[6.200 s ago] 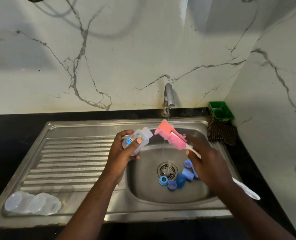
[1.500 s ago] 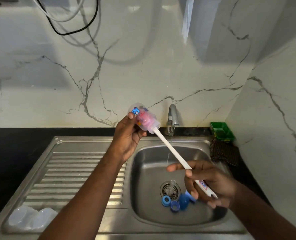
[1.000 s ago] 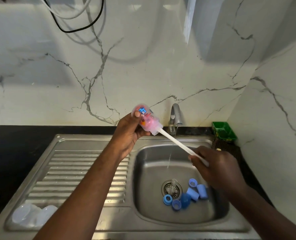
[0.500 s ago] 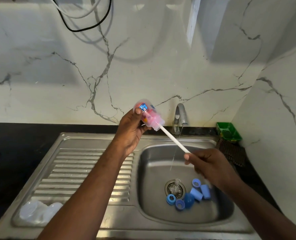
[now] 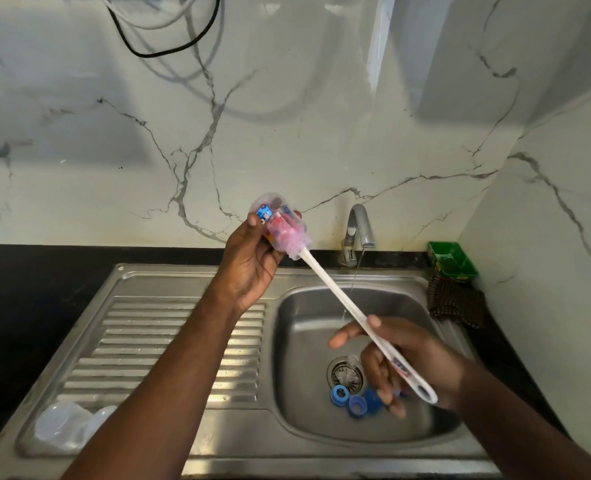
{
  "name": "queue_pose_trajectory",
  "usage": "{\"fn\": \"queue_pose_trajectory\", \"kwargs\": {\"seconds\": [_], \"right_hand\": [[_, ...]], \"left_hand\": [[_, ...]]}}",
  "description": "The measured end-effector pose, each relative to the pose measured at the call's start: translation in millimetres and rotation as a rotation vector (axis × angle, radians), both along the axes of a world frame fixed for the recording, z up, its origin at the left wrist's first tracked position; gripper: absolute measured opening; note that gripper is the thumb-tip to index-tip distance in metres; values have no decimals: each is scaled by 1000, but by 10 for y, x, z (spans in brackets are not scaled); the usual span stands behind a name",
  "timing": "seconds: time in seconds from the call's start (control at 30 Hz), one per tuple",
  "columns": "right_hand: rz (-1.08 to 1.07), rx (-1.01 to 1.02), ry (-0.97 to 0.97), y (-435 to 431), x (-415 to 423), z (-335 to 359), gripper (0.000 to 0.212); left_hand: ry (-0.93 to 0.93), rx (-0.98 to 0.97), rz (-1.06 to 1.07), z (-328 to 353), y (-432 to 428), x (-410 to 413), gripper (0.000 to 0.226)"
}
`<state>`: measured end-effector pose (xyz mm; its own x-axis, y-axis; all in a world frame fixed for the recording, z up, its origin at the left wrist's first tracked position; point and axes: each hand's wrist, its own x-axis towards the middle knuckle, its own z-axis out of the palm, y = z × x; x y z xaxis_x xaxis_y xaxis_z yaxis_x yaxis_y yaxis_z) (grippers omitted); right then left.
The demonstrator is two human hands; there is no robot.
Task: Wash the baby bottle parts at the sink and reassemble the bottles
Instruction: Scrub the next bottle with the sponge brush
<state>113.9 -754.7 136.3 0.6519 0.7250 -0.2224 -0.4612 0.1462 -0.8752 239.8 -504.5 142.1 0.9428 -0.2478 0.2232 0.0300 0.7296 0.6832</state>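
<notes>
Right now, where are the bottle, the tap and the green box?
bottle (image 5: 269,201), head view, its clear base.
tap (image 5: 356,216), head view, its curved spout.
green box (image 5: 451,259), head view, its green inside.

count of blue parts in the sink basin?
3 in clear view, clustered by the drain: a blue ring, a paler ring nearer the camera, a darker dome. The right hand covers that spot; more may be hidden.

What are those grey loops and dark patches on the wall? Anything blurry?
Head view: the grey loops are soft shadows of the hanging cables; the patches are broader shadows; light glints off the draining board; bottle and brush look sharp.
</notes>
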Motion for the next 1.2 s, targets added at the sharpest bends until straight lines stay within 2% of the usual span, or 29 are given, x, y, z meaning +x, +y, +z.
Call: {"fn": "queue_pose_trajectory", "kwargs": {"seconds": [0.07,0.1,0.13,0.17,0.27,0.33,0.4,0.47,0.53,0.6,0.7,0.87,0.93,0.97,1.03,1.1,1.17,1.2], "right_hand": [[29,239,145,-6,-11,-14,54],[12,285,167,-15,-13,-3,52],[-29,248,147,-19,-13,9,49],[-93,134,95,-18,-11,10,43],[-362,-389,-192,48,-28,7,23],[-528,-597,-367,140,-38,10,18],[-662,-576,-413,218,-79,-25,15],[-753,-488,-388,252,-128,-17,21],[-837,-583,-511,246,-153,-11,19],[-875,-776,-711,248,-159,-29,23],[-876,-1028,-1000,162,-137,-133,37],[-717,-1514,-1491,-136,-113,-197,13],[-714,-1600,-1467,-162,-107,-165,9],[-735,-1573,-1409,-163,-92,-158,15],[-740,-1408,-1217,-164,-67,-106,14],[-667,-1269,-998,-166,-25,-64,9],[-593,-1238,-885,-150,0,-32,26],[-616,-1270,-900,-133,7,-29,35]], "left_hand": [[-4,22,4,-21,2,6,80],[5,45,10,-29,3,5,78],[10,75,18,-35,8,8,75],[9,120,37,-34,9,2,74],[-18,287,100,-71,-9,-3,64],[12,308,135,-110,-47,-10,67],[42,264,143,-107,-101,-25,65],[49,228,134,-82,-153,-42,52],[116,196,141,-74,-208,-50,51],[177,153,135,-92,-250,-35,56],[156,198,78,-103,-282,-2,45],[160,402,92,-38,-294,-28,33],[157,464,124,-53,-287,-28,33],[156,485,157,-62,-285,-25,39],[132,547,218,-101,-291,-9,55],[114,578,273,-109,-310,-21,59],[115,585,281,-119,-331,-36,63],[122,590,291,-122,-340,-41,66]]}}
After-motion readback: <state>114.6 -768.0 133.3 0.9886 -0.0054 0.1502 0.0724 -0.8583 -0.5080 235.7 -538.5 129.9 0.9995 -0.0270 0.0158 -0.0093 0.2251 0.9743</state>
